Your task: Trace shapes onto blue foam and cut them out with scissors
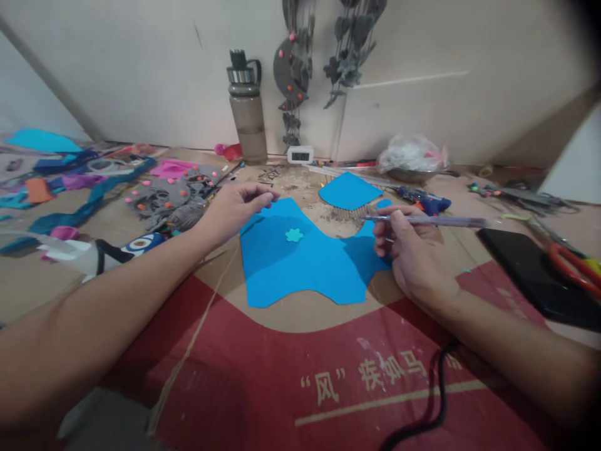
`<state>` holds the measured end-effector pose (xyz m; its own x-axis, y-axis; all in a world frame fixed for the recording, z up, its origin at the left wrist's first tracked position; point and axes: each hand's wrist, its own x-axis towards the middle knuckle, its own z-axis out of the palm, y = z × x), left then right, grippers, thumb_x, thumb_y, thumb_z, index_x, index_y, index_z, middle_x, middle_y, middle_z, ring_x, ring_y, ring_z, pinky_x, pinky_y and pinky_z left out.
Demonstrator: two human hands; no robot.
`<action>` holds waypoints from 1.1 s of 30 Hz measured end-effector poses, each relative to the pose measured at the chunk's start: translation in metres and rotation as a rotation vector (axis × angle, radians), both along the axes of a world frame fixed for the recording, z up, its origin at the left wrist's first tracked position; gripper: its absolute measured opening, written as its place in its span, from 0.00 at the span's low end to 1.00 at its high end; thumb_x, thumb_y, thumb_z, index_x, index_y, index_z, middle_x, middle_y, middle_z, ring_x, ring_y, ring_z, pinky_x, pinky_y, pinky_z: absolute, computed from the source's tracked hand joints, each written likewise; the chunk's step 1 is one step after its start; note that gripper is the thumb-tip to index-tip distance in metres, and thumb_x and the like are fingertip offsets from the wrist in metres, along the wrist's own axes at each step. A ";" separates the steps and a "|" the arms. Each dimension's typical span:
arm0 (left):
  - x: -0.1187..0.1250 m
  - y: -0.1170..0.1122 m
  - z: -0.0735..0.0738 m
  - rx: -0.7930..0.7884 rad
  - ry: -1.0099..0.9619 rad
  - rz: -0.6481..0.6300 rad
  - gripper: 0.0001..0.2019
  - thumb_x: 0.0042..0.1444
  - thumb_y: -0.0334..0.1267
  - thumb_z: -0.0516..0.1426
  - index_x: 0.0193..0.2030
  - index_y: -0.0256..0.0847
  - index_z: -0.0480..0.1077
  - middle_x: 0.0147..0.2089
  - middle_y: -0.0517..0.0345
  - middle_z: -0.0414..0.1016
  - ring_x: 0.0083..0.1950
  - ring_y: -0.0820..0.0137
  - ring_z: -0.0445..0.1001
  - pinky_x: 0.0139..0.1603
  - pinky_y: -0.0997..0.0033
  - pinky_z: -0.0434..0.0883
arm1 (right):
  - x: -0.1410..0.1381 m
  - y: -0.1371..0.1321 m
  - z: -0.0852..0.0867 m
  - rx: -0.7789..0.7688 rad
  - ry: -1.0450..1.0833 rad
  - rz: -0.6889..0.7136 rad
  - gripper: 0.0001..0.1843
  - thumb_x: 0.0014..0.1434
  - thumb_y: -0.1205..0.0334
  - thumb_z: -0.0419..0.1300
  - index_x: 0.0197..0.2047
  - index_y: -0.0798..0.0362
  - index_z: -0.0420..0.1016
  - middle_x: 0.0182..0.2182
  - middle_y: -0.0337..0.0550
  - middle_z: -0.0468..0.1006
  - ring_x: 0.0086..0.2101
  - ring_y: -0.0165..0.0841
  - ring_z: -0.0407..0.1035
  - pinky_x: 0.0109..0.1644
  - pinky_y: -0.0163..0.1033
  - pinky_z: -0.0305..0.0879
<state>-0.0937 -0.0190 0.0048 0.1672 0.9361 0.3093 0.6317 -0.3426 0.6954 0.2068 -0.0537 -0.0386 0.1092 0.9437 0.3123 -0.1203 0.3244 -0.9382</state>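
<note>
In the head view, my left hand curls above the blue sheet's upper left edge; I cannot tell whether it pinches anything. My right hand grips a pen, nearly level. The turquoise flower piece lies on the sheet; I judge light fingertip pressure would steady it.
</note>
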 end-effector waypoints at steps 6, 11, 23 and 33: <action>0.008 -0.007 -0.003 0.073 0.180 -0.137 0.14 0.63 0.43 0.57 0.50 0.41 0.79 0.51 0.52 0.82 0.50 0.64 0.77 0.54 0.61 0.72 | 0.002 0.000 -0.001 0.087 0.009 -0.023 0.09 0.64 0.50 0.62 0.41 0.45 0.76 0.28 0.38 0.72 0.25 0.29 0.65 0.23 0.34 0.60; 0.017 -0.007 -0.018 0.135 0.461 -0.400 0.18 0.63 0.44 0.59 0.57 0.42 0.76 0.60 0.47 0.76 0.62 0.59 0.71 0.65 0.57 0.65 | 0.002 0.000 0.000 0.056 -0.037 -0.029 0.10 0.65 0.49 0.61 0.41 0.46 0.75 0.28 0.37 0.71 0.25 0.28 0.64 0.24 0.34 0.59; 0.011 -0.008 -0.019 0.229 0.579 -0.354 0.14 0.68 0.37 0.52 0.51 0.42 0.78 0.55 0.50 0.80 0.57 0.62 0.75 0.61 0.61 0.69 | 0.002 0.002 -0.002 0.043 -0.048 -0.022 0.11 0.64 0.49 0.61 0.40 0.46 0.74 0.28 0.36 0.71 0.24 0.28 0.63 0.23 0.34 0.58; 0.010 -0.011 -0.019 0.346 0.469 -0.101 0.16 0.68 0.46 0.51 0.48 0.42 0.78 0.51 0.46 0.81 0.54 0.56 0.78 0.55 0.57 0.71 | 0.008 0.010 0.010 0.035 0.088 -0.054 0.15 0.59 0.45 0.65 0.38 0.46 0.71 0.25 0.36 0.69 0.24 0.29 0.63 0.23 0.35 0.57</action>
